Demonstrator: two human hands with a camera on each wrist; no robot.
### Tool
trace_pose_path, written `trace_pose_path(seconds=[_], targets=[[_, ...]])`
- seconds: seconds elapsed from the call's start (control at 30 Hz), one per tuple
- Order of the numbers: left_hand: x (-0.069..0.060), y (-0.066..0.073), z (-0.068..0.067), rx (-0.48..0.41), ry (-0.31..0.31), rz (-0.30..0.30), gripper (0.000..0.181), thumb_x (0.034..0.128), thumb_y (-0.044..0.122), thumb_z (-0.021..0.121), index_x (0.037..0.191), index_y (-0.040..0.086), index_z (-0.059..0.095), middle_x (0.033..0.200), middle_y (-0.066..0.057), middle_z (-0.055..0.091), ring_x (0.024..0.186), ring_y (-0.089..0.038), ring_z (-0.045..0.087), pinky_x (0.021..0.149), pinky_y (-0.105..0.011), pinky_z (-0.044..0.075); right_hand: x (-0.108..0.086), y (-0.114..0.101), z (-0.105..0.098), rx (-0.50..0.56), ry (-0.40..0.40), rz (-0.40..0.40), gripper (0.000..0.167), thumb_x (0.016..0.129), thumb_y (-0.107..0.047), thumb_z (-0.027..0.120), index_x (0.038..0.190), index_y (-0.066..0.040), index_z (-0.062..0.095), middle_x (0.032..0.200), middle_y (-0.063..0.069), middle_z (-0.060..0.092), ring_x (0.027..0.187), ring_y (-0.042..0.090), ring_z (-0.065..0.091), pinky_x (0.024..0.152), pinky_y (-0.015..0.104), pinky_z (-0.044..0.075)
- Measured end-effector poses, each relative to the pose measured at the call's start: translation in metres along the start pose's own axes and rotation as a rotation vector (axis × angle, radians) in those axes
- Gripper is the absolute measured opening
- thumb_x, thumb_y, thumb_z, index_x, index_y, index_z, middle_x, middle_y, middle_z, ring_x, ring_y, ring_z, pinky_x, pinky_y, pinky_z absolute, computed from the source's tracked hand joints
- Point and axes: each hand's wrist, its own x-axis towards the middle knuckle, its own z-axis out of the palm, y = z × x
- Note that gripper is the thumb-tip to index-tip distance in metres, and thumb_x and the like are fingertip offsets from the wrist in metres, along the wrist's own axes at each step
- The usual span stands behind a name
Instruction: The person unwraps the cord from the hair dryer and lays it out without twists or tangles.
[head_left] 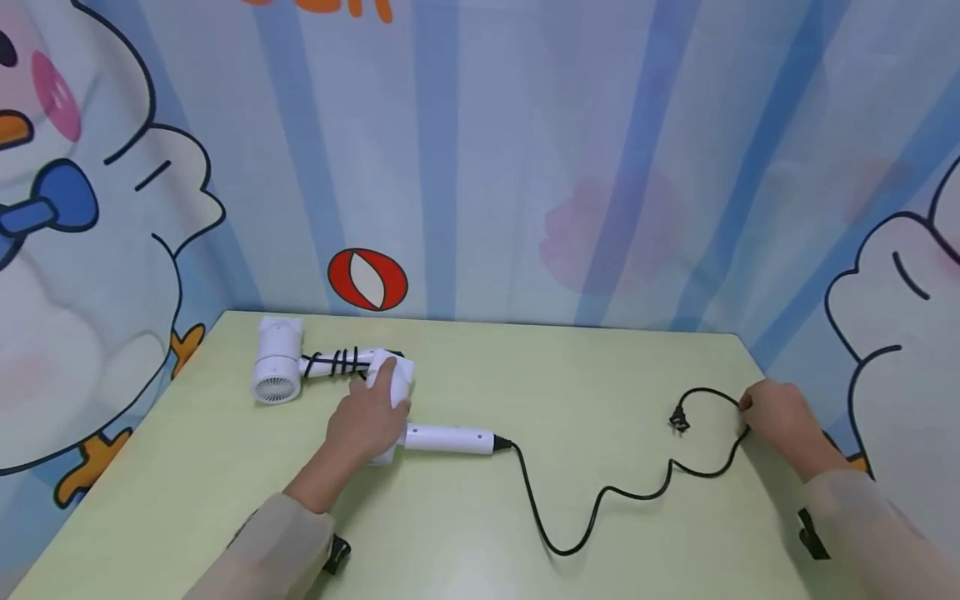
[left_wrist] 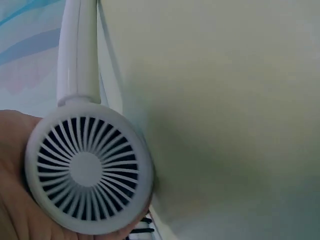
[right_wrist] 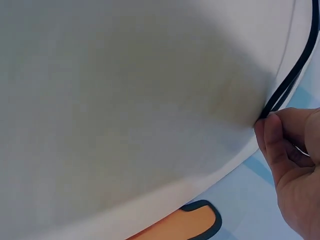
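In the head view, my left hand [head_left: 369,421] grips the body of a white hair dryer [head_left: 392,379], whose handle [head_left: 450,439] points right. The left wrist view shows the dryer's round vented end [left_wrist: 86,170] against my palm. From the handle a black cord [head_left: 592,521] runs in bends across the table to my right hand [head_left: 783,421]. That hand pinches the cord near the table's right edge, and in the right wrist view thumb and fingertips hold the doubled cord [right_wrist: 295,72]. The plug [head_left: 678,418] lies just left of my right hand.
A second white hair dryer [head_left: 277,362], its cord wound around its handle, lies at the back left, with its handle reaching to the held dryer. The pale green table [head_left: 562,375] ends at a patterned curtain [head_left: 502,167] behind it and at both sides.
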Motion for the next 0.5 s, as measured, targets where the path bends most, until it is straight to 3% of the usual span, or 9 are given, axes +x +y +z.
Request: trace_pose_path(seconds=[0.13, 0.33, 0.5], targets=[[0.012, 0.012, 0.002, 0.029, -0.012, -0.010, 0.069, 0.1015, 0.035, 0.049, 0.162, 0.022, 0.019, 0.136, -0.034, 0.043, 0.091, -0.039, 0.058, 0.063, -0.048, 0.048, 0.012, 0.001, 0.003, -0.011, 0.020, -0.033, 0.020, 0.093, 0.002, 0.058, 0.102, 0.013, 0.073, 0.101, 0.033, 0.069, 0.074, 0.036, 0.067, 0.063, 0.045, 0.056], [0.030, 0.018, 0.004, 0.069, 0.017, -0.008, 0.069, 0.0995, 0.036, 0.048, 0.161, 0.021, 0.022, 0.135, -0.032, 0.044, 0.083, -0.036, 0.058, 0.060, -0.046, 0.048, 0.030, 0.006, 0.002, 0.012, 0.052, -0.076, 0.018, 0.094, 0.003, 0.055, 0.089, 0.009, 0.071, 0.076, 0.019, 0.064, 0.061, 0.025, 0.052, 0.057, 0.040, 0.043], [0.042, 0.016, 0.009, 0.105, 0.006, -0.002, 0.070, 0.0968, 0.038, 0.049, 0.160, 0.020, 0.025, 0.129, -0.031, 0.047, 0.079, -0.034, 0.057, 0.058, -0.043, 0.047, 0.043, 0.018, 0.001, -0.049, 0.040, -0.080, 0.016, 0.090, 0.005, 0.056, 0.094, 0.014, 0.069, 0.086, 0.028, 0.066, 0.069, 0.033, 0.059, 0.063, 0.046, 0.049]])
